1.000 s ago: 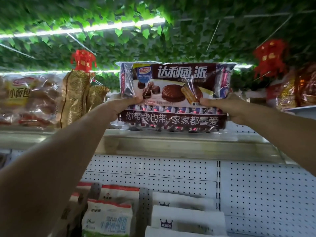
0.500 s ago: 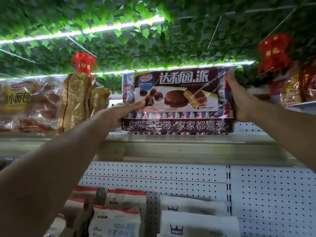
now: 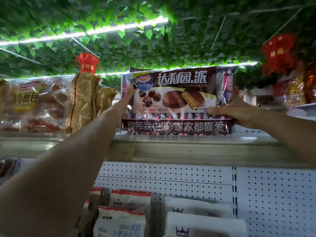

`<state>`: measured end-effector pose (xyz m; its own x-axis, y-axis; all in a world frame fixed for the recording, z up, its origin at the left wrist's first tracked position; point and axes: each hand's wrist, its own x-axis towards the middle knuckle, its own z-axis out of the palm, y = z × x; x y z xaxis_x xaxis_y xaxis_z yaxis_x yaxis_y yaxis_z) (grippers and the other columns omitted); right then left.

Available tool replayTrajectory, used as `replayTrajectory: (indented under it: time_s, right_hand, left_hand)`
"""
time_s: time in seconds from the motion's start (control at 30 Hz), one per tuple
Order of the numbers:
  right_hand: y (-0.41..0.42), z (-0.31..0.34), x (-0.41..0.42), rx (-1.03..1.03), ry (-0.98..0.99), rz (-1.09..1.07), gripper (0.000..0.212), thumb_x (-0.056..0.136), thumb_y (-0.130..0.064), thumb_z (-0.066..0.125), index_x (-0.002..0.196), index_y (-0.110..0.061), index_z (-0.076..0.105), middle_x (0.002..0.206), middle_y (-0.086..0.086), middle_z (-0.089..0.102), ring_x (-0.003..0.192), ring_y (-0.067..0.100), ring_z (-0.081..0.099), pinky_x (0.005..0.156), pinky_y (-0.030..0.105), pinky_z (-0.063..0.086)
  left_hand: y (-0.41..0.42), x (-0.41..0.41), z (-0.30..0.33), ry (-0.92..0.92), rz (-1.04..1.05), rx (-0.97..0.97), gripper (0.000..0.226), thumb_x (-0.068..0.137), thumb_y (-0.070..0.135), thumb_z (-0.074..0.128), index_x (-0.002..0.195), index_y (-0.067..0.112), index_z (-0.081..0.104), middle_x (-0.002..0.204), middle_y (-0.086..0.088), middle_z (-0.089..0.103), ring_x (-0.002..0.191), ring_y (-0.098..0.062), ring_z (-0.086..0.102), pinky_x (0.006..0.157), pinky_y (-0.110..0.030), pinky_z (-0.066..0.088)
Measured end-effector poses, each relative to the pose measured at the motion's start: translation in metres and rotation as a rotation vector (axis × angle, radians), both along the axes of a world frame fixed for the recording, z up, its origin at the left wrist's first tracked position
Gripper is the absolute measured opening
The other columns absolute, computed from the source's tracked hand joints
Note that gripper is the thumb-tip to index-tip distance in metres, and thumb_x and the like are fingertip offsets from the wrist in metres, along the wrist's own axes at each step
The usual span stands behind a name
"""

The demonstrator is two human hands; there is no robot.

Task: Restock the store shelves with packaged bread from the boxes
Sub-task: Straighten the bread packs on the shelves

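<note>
A large brown package of chocolate pies (image 3: 177, 100) stands upright on the top shelf (image 3: 171, 142), its printed front facing me. My left hand (image 3: 125, 101) reaches up along the package's left edge, fingers stretched straight against it. My right hand (image 3: 239, 112) grips the lower right corner, with the thumb lying across the front and the fingers behind the bag.
A clear bag of small breads (image 3: 29, 103) and gold-wrapped packs (image 3: 85, 100) stand left of the package. More wrapped goods (image 3: 295, 89) sit far right. White bags (image 3: 123, 218) fill the lower shelf before a pegboard back (image 3: 273, 194). Ivy and red lanterns (image 3: 87, 63) hang overhead.
My right hand dropped from the package's upper right corner to its lower right. My left hand slid up the left edge. The package stays standing on the shelf.
</note>
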<state>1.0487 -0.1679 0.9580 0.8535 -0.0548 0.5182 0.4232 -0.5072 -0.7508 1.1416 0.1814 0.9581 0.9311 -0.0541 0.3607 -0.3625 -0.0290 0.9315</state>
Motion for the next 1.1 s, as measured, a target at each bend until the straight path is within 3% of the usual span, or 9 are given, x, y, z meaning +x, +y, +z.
replayTrajectory:
  time_s: [0.1, 0.17, 0.27, 0.4, 0.5, 0.6, 0.8, 0.97, 1.1]
  right_hand:
    - [-0.009, -0.003, 0.003, -0.136, -0.044, -0.065, 0.128, 0.035, -0.066, 0.092, 0.141, -0.017, 0.040, 0.133, -0.004, 0.057, 0.121, 0.020, 0.055, 0.107, 0.041, 0.042]
    - [-0.005, -0.004, -0.002, -0.185, -0.080, -0.112, 0.131, 0.037, -0.070, 0.089, 0.144, -0.018, 0.034, 0.137, -0.004, 0.051, 0.126, 0.021, 0.050, 0.110, 0.042, 0.038]
    - [-0.004, -0.006, -0.002, -0.224, -0.066, -0.164, 0.138, 0.044, -0.071, 0.085, 0.152, -0.016, 0.020, 0.154, 0.004, 0.035, 0.138, 0.028, 0.036, 0.113, 0.042, 0.031]
    - [-0.001, -0.005, -0.004, -0.237, -0.109, -0.214, 0.135, 0.046, -0.067, 0.085, 0.151, -0.012, 0.021, 0.152, 0.007, 0.037, 0.133, 0.025, 0.041, 0.102, 0.032, 0.036]
    - [0.001, -0.008, -0.008, -0.256, -0.142, -0.230, 0.135, 0.058, -0.053, 0.086, 0.154, -0.017, -0.002, 0.161, 0.007, 0.018, 0.143, 0.026, 0.027, 0.114, 0.036, 0.029]
    - [0.001, -0.008, -0.013, -0.291, -0.121, -0.220, 0.138, 0.060, -0.046, 0.086, 0.153, -0.018, -0.012, 0.163, 0.004, 0.007, 0.146, 0.025, 0.019, 0.117, 0.035, 0.022]
    - [0.001, -0.009, -0.009, -0.349, -0.044, -0.298, 0.156, 0.047, -0.060, 0.088, 0.152, -0.019, -0.019, 0.164, 0.004, 0.003, 0.148, 0.027, 0.018, 0.119, 0.039, 0.023]
    - [0.008, -0.008, -0.002, -0.332, -0.115, -0.294, 0.159, 0.040, -0.059, 0.091, 0.153, -0.019, -0.014, 0.160, 0.006, 0.023, 0.141, 0.028, 0.033, 0.116, 0.042, 0.030]
    - [0.012, -0.008, 0.001, -0.332, -0.122, -0.287, 0.151, 0.051, -0.047, 0.089, 0.152, -0.011, -0.017, 0.159, 0.007, 0.023, 0.141, 0.026, 0.033, 0.114, 0.034, 0.030]
  left_hand:
    - [-0.002, -0.008, -0.002, -0.026, 0.012, 0.033, 0.084, 0.051, 0.101, 0.045, 0.069, 0.025, 0.076, 0.134, -0.015, 0.059, 0.135, -0.031, 0.045, 0.113, -0.058, 0.027]
    - [-0.003, -0.015, -0.005, -0.042, -0.004, 0.054, 0.097, 0.040, 0.102, 0.051, 0.099, 0.029, 0.076, 0.148, -0.014, 0.046, 0.141, -0.034, 0.037, 0.115, -0.059, 0.026]
    - [-0.004, -0.013, -0.007, -0.044, 0.022, 0.075, 0.129, 0.033, 0.095, 0.066, 0.140, 0.024, 0.051, 0.157, -0.010, 0.033, 0.143, -0.034, 0.032, 0.116, -0.057, 0.025]
    - [-0.008, -0.017, -0.006, -0.112, 0.116, 0.101, 0.134, 0.025, 0.081, 0.080, 0.134, 0.008, 0.051, 0.131, -0.007, 0.057, 0.119, -0.031, 0.056, 0.106, -0.052, 0.044]
    - [-0.011, -0.017, -0.004, -0.183, 0.216, 0.161, 0.135, 0.040, 0.072, 0.081, 0.147, 0.006, 0.032, 0.124, -0.004, 0.055, 0.114, -0.027, 0.053, 0.106, -0.052, 0.043]
    - [-0.011, -0.016, -0.003, -0.231, 0.250, 0.203, 0.150, 0.022, 0.077, 0.082, 0.147, 0.011, 0.030, 0.121, -0.008, 0.062, 0.110, -0.029, 0.060, 0.102, -0.049, 0.047]
    - [-0.010, -0.007, -0.004, -0.252, 0.329, 0.339, 0.165, 0.014, 0.082, 0.082, 0.153, 0.023, 0.014, 0.149, -0.015, 0.041, 0.137, -0.037, 0.038, 0.114, -0.051, 0.034]
    - [-0.010, -0.009, -0.003, -0.297, 0.389, 0.328, 0.166, 0.009, 0.077, 0.081, 0.150, 0.016, 0.020, 0.146, -0.014, 0.044, 0.133, -0.035, 0.043, 0.112, -0.049, 0.038]
    - [-0.014, -0.007, -0.003, -0.314, 0.422, 0.351, 0.125, 0.052, 0.049, 0.091, 0.148, 0.017, 0.019, 0.148, -0.014, 0.040, 0.135, -0.036, 0.040, 0.112, -0.051, 0.036]
